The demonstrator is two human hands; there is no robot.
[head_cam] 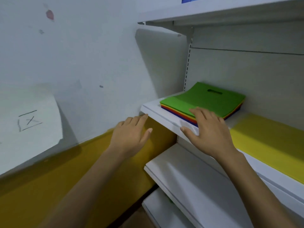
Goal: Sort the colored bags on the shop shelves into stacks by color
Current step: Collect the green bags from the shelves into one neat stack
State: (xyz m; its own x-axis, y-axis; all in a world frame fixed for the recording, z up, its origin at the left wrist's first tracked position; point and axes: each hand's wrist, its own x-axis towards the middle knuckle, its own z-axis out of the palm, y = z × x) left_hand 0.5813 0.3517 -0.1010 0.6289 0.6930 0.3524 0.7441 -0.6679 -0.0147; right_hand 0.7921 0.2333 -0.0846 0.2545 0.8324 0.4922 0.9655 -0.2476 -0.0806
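First pick: right grip (210,130) laid spread on green bag (212,99) atop mixed stack (184,115); left grip (131,135) spread, empty. Pinch-and-lift is needed next.

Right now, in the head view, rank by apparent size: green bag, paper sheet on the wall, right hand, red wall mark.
1. paper sheet
2. green bag and right hand, about alike; the hand is nearer, so unranked
3. red wall mark
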